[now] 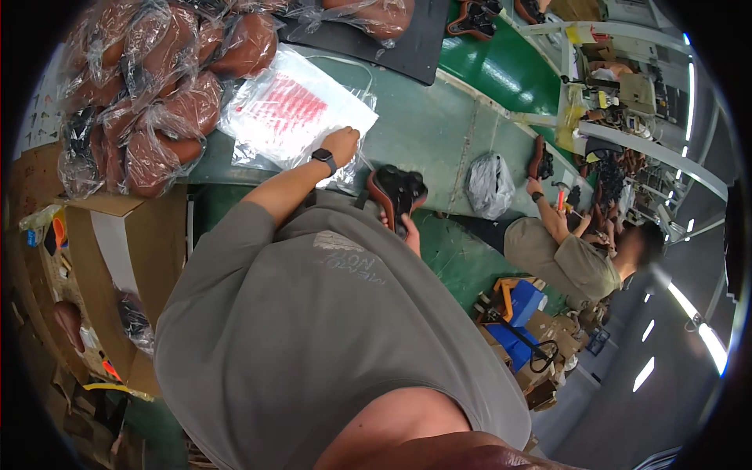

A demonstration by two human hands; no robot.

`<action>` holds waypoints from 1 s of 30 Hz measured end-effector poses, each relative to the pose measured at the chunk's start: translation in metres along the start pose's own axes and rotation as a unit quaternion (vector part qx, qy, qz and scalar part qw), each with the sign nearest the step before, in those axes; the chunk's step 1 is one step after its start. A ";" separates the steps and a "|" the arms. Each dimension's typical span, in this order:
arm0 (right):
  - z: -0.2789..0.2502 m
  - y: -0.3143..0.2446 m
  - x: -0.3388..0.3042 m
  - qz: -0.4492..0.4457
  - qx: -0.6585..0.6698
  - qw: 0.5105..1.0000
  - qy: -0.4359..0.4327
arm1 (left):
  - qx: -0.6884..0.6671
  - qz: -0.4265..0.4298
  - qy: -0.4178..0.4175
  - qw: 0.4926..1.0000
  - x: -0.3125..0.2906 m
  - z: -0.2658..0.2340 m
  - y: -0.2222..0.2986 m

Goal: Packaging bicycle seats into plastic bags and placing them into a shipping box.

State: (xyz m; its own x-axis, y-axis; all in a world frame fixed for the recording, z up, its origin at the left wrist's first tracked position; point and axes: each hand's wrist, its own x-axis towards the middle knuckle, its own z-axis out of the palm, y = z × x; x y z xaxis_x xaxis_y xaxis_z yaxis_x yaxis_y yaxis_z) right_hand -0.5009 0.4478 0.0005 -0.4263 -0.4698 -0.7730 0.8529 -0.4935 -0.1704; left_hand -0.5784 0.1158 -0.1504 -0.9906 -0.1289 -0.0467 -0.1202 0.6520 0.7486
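Note:
On the green bench lies a stack of clear plastic bags (274, 110) with red print. My left hand (341, 146), a dark watch at its wrist, is closed at the right edge of the stack, seemingly pinching a bag; its fingertips are partly hidden. Close to my body, at the bench edge, my right hand (409, 233) grips a bicycle saddle (377, 189) with a brown cover and a black underside that faces up. Fingers show on both sides of the saddle's lower end.
Brown saddles wrapped in plastic (168, 94) are heaped at the far left. An open cardboard box (160, 258) stands left of me. A crumpled clear bag (490, 186) sits on the bench at right, near a co-worker (560, 254) holding a red-handled tool and a saddle.

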 end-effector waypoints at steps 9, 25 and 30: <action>-0.001 -0.028 0.036 0.048 -0.116 0.985 0.121 | 0.032 -0.149 -0.122 0.981 0.032 0.015 -0.013; 0.268 0.030 0.085 -0.004 -0.377 0.914 -0.149 | -0.431 -0.180 0.119 0.876 -0.089 -0.168 0.006; 0.288 0.044 0.107 0.053 -0.419 0.890 -0.173 | -0.502 -0.208 -0.004 0.840 -0.117 -0.198 0.021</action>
State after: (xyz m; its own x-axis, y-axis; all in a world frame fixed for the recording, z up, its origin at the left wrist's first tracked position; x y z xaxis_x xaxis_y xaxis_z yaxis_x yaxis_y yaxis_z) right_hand -0.5957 0.1648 0.0865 -0.2732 -0.7500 -0.6024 0.7574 0.2184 -0.6153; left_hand -0.4523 -0.0033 0.0015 -0.8778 -0.1821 -0.4430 -0.3431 -0.4062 0.8469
